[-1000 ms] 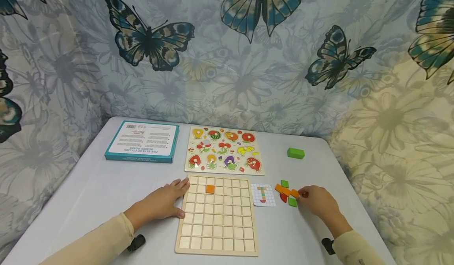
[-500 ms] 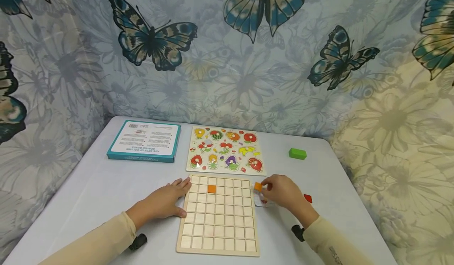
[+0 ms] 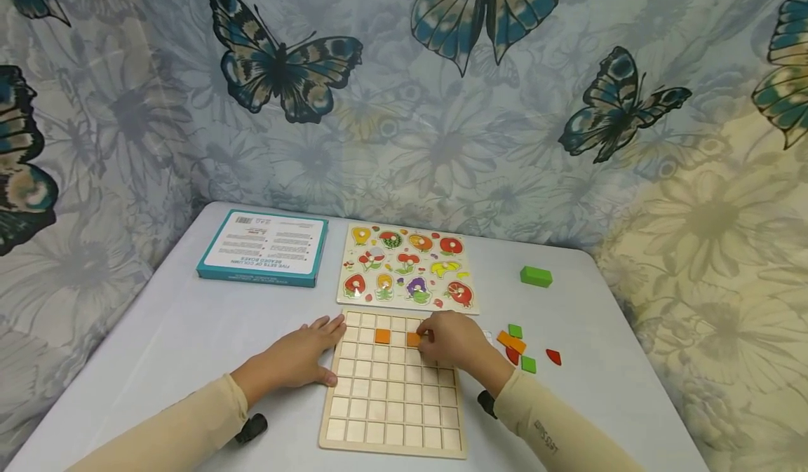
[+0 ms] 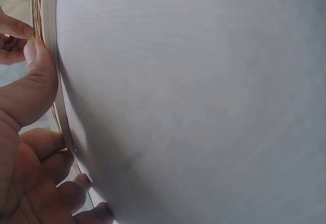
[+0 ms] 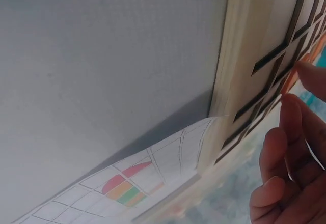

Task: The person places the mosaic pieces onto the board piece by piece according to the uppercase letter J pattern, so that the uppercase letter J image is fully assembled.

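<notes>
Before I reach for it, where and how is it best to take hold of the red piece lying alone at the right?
I would pinch the red piece by two opposite edges, coming from above and its right side. It looks thin and lies flat on the table, so its edges should give the best hold, and the nearest green square lies to its left.

The grid board (image 3: 395,390) is pale beige, its tiles (image 3: 382,336) orange, the backdrop (image 3: 435,153) (teal-and-black butterflies (image 3: 280,69)) mostly grey-blue.
</notes>
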Tool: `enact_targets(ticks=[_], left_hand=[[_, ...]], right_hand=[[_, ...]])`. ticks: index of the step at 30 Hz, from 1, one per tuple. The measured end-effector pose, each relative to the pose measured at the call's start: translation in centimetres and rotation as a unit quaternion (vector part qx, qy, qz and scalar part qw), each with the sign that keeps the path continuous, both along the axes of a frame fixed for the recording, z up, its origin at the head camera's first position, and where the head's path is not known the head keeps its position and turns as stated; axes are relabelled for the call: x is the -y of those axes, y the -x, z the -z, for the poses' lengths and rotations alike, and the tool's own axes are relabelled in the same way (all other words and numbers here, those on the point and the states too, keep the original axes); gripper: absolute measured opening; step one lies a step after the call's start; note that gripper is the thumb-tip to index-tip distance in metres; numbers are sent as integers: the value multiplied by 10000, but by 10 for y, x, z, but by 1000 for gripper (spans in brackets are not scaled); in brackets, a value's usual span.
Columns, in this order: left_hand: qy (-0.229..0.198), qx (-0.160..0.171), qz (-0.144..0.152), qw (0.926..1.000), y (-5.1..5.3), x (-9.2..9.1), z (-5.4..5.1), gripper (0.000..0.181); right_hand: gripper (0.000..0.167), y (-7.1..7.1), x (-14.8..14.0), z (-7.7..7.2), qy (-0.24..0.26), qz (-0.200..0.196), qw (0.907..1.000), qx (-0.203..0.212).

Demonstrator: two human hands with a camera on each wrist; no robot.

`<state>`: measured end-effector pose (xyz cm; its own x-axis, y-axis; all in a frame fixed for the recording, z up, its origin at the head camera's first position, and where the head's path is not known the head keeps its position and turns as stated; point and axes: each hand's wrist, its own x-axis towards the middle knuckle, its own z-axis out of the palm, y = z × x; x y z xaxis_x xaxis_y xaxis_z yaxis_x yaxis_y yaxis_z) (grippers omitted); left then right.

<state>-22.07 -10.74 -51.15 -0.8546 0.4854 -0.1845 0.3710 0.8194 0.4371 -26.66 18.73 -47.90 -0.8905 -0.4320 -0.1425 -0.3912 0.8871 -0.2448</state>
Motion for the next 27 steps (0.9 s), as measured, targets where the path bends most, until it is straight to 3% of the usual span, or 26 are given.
enact_targets(ticks=[9,13,20,24,27], left_hand=[[17,49,-7,10000,-1,-1,-3,96],[33,34,-8,10000,-2,1,-3,96],[-1,18,51,10000,-1,3,-6,97],[-102,-11,113,9999,-1,4,-6,96],[-168,47,124,9998,-4,2,-6,96]], right_hand=[[21,-3,0,4,18,-217,9993,-314],[24,-3,-15,1,187,111,9994,-254],[33,0,-102,-20,44,1279,9917,81],[36,-4,-158,-29,-86,1549,9868,464],[37,-16,-184,-25,44,1719,9818,808]])
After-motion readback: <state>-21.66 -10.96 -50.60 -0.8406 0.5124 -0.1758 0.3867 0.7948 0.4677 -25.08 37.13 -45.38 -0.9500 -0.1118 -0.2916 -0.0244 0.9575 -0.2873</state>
